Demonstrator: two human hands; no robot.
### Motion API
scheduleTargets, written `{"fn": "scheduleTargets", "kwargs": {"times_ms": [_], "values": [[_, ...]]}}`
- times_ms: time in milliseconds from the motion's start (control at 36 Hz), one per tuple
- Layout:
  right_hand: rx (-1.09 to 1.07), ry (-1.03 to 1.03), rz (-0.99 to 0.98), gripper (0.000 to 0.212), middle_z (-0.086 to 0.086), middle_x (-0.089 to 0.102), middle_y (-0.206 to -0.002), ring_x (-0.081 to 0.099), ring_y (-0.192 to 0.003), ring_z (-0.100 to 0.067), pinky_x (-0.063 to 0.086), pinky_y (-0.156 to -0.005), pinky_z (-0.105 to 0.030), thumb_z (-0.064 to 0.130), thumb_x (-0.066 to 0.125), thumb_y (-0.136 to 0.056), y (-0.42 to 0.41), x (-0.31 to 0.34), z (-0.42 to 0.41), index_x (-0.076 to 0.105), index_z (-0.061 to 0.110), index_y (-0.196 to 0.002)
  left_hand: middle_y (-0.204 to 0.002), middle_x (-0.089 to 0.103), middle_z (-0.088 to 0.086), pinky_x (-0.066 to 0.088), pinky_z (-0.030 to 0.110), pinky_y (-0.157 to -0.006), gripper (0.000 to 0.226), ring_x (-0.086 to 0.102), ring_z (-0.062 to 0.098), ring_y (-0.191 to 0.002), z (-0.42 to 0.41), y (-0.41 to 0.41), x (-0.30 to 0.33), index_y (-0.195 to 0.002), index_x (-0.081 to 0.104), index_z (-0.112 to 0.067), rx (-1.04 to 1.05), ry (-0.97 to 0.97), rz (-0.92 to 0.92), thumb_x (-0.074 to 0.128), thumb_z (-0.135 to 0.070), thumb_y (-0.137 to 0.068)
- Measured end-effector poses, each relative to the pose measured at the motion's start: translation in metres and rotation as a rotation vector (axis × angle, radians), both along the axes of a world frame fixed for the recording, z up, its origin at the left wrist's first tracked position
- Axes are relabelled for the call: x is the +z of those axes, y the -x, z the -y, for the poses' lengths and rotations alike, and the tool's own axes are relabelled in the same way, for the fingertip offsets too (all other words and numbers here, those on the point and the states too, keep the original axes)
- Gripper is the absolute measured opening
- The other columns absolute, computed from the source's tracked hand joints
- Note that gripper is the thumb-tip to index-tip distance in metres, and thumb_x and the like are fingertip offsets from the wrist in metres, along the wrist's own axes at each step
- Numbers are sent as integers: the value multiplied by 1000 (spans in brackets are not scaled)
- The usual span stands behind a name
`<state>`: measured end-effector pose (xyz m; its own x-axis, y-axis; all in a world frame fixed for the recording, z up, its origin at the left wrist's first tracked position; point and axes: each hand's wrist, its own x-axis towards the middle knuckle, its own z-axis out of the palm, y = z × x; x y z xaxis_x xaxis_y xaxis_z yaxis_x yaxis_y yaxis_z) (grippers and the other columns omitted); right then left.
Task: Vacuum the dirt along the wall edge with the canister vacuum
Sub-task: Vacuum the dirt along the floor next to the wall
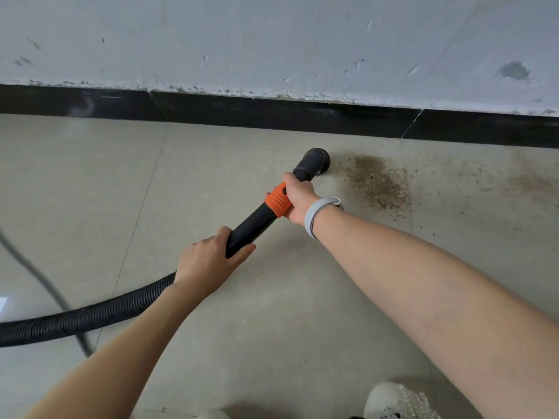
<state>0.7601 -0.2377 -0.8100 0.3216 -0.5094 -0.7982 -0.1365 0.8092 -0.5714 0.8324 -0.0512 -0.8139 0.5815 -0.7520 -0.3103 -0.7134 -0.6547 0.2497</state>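
A black vacuum wand (pixel 251 226) with an orange collar (pixel 277 201) slants up to a round black nozzle (pixel 314 161) that sits on the beige floor tile. My right hand (pixel 299 201) grips the wand at the orange collar, just behind the nozzle. My left hand (pixel 208 261) grips the wand's lower end, where the ribbed black hose (pixel 90 316) joins it. A patch of brown dirt (pixel 376 182) lies on the floor just right of the nozzle, a short way from the black baseboard (pixel 272 114). Fainter dirt (pixel 526 184) spreads further right.
The scuffed white wall (pixel 272 40) rises above the baseboard. A thin dark cord (pixel 45 288) crosses the floor at the left over the hose. A white perforated shoe (pixel 396 402) shows at the bottom edge. The canister itself is out of view.
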Motion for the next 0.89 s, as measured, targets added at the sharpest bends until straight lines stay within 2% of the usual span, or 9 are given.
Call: {"fn": "scheduleTargets", "kwargs": {"times_ms": [111, 250, 361, 417, 472, 556, 639, 806, 889], "values": [[-41, -82, 65, 32, -10, 56, -80, 60, -65, -23, 56, -88, -43, 30, 56, -97, -16, -5, -2, 49, 6, -116, -61, 46, -4, 31, 35, -54, 48, 52, 30, -65, -2, -10, 0, -86, 40, -18, -6, -43, 44, 43, -65, -88], [-70, -215, 304, 47, -10, 55, -90, 59, -68, -22, 58, -70, -38, 28, 65, -91, -52, -1, -31, 45, 12, -130, -65, 55, 0, 37, 35, -53, 46, 58, 28, -67, -14, -26, 7, -86, 45, -17, 180, 24, -56, 43, -62, -88], [50, -253, 364, 29, -10, 57, -86, 62, -67, -25, 56, -72, -39, 21, 65, -91, -77, 2, -56, 47, 14, -112, -68, 65, 4, 53, 44, -68, 42, 63, 27, -66, -36, -40, 12, -87, 49, -16, 298, 68, -129, 46, -58, -89], [105, -267, 353, 20, -10, 57, -84, 63, -69, -26, 56, -76, -41, 20, 65, -91, -82, -1, -67, 49, 10, -98, -68, 66, 5, 54, 45, -70, 41, 64, 25, -65, -46, -44, 12, -88, 51, -15, 322, 58, -153, 47, -55, -90], [96, -287, 329, 20, -11, 58, -83, 64, -69, -26, 56, -77, -41, 21, 66, -90, -81, -7, -76, 50, 8, -91, -69, 67, 5, 54, 44, -70, 41, 64, 25, -65, -53, -43, 11, -88, 52, -15, 322, 21, -174, 47, -56, -90], [68, -310, 293, 27, -12, 59, -84, 66, -64, -26, 57, -76, -40, 26, 68, -89, -72, -17, -80, 49, 8, -94, -73, 68, 5, 54, 43, -72, 41, 66, 26, -70, -56, -38, 10, -89, 52, -16, 298, -54, -198, 47, -57, -89], [127, -228, 231, 29, -11, 60, -85, 70, -59, -23, 58, -67, -36, 33, 62, -92, -62, -18, -65, 49, 8, -97, -75, 68, 6, 54, 43, -72, 40, 66, 25, -71, -42, -34, 12, -89, 52, -17, 261, -60, -233, 47, -57, -90], [-17, -152, 151, 41, -13, 55, -97, 67, -68, -25, 58, -60, -34, 35, 57, -95, -34, -3, -21, 44, 6, -122, -79, 67, 5, 55, 41, -74, 43, 66, 25, -73, 14, -23, 17, -88, 51, -17, 123, -63, -259, 44, -60, -91], [-11, -97, 96, 41, -13, 54, -98, 65, -70, -24, 60, -71, -37, 35, 54, -97, -20, -3, -3, 44, 6, -124, -77, 68, 2, 56, 39, -74, 44, 67, 22, -71, 34, -10, 15, -88, 51, -19, 95, -72, -287, 43, -62, -91]]}}
